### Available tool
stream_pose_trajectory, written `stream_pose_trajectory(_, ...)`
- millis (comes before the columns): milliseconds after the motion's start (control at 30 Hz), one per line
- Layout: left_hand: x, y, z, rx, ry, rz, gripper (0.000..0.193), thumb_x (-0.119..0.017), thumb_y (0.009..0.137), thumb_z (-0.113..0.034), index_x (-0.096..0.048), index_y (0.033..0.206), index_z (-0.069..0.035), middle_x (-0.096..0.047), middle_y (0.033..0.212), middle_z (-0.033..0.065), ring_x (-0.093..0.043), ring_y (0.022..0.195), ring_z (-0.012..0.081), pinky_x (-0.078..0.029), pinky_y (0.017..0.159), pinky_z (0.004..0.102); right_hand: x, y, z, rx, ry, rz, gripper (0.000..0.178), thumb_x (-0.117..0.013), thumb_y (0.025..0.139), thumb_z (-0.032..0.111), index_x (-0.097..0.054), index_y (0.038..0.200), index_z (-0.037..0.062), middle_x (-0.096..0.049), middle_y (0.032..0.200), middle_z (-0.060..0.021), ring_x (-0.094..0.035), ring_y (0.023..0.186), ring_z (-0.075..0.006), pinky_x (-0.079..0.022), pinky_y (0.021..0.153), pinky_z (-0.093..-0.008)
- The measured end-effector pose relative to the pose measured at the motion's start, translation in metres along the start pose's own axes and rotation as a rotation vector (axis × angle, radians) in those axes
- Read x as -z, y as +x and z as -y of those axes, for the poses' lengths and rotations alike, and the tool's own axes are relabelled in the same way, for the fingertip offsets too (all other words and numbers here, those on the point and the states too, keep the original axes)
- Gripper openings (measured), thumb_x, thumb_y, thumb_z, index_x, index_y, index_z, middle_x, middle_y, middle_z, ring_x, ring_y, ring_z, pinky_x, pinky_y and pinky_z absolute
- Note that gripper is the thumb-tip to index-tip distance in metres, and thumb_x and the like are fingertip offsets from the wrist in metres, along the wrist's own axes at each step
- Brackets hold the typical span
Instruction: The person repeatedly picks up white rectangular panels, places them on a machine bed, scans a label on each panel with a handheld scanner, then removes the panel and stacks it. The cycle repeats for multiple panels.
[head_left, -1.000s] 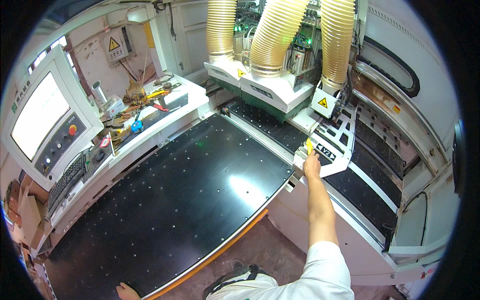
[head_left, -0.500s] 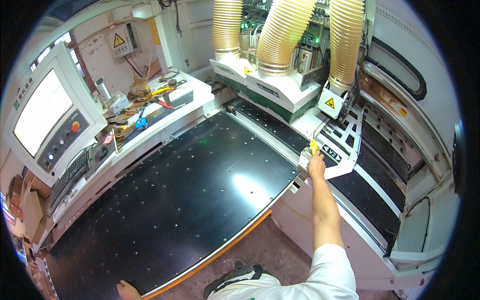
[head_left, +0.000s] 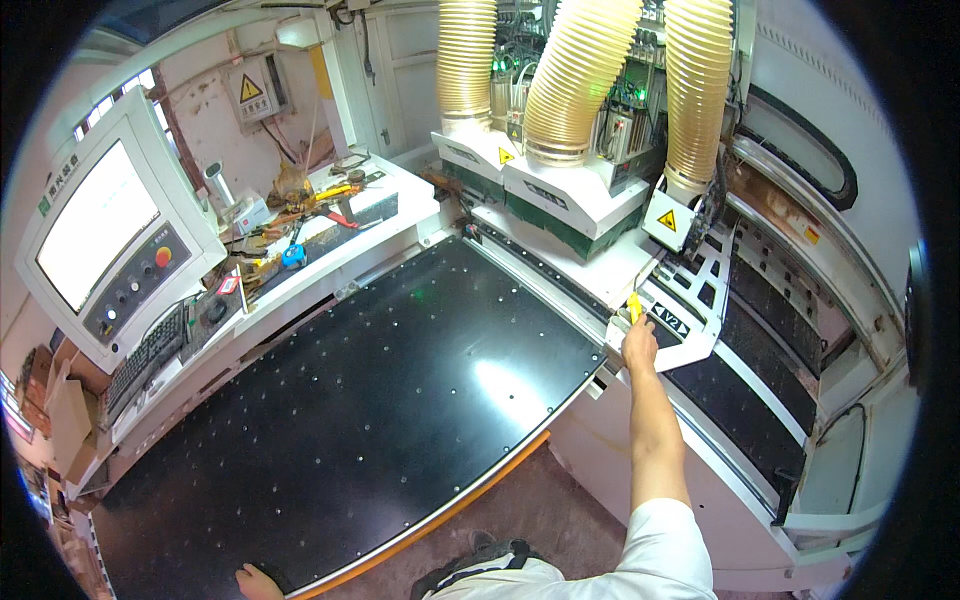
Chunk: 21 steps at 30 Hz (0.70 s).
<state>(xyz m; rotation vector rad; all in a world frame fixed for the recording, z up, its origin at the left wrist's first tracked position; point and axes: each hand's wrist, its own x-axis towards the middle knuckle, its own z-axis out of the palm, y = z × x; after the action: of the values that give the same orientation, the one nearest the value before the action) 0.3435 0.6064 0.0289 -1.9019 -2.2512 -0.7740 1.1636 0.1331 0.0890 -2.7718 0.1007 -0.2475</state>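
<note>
My right hand (head_left: 639, 345) reaches out over the far right corner of the black machine table (head_left: 340, 420) and is shut on a small yellow-handled tool (head_left: 634, 306), whose tip points at the white bracket (head_left: 690, 310) under the machine head. My left hand (head_left: 255, 582) rests on the orange-trimmed front edge of the table at the bottom; only part of it shows, and I cannot see its fingers.
Three ribbed yellow extraction hoses (head_left: 580, 75) drop into the white machine head (head_left: 560, 195) at the back. A control console with screen (head_left: 105, 230) and keyboard (head_left: 145, 360) stands at left. Loose tools lie on the white ledge (head_left: 310, 215). Black roller tracks (head_left: 760, 400) run at right.
My right hand and the yellow tool stay at the same spot on the bracket. The view has shifted slightly, with the head moving a little.
</note>
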Motion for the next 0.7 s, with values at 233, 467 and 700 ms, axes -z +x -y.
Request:
stream_pose_trajectory(233, -0.0029, 0.0003, 0.0005, -0.015, -0.051, -0.037, 0.038, -0.055, 0.097, -0.028, -0.064, 0.089, 0.007, -0.066, 0.089, 0.0293, -0.064, 0.083, 0.0479, -0.048, 0.074, 0.0545, -0.0010, 0.0003, -0.0010, -0.008, -0.018, 0.006, 0.034, -0.038, 0.102, 0.013, -0.046, 0.133, 0.0007, -0.056, 0.121, -0.0282, -0.067, 0.102, -0.0453, -0.055, 0.088, -0.0501)
stream_pose_trajectory(467, -0.0013, -0.0016, -0.0022, 0.048, -0.040, -0.014, 0.037, -0.056, 0.097, -0.029, -0.064, 0.090, 0.007, -0.067, 0.090, 0.0285, -0.064, 0.084, 0.0475, -0.048, 0.074, 0.0543, 0.0003, -0.0001, 0.0011, -0.033, -0.013, 0.016, 0.033, -0.040, 0.102, 0.012, -0.045, 0.133, 0.0012, -0.055, 0.123, -0.0276, -0.067, 0.102, -0.0450, -0.055, 0.089, -0.0494)
stream_pose_trajectory(700, -0.0005, -0.0003, -0.0012, -0.006, -0.030, -0.013, 0.033, -0.058, 0.097, -0.025, -0.065, 0.091, 0.007, -0.067, 0.091, 0.0288, -0.064, 0.085, 0.0476, -0.049, 0.074, 0.0541, 0.0017, -0.0011, 0.0025, -0.015, -0.029, 0.026, 0.034, -0.042, 0.101, 0.011, -0.044, 0.134, 0.0022, -0.056, 0.122, -0.0275, -0.067, 0.102, -0.0447, -0.055, 0.089, -0.0491)
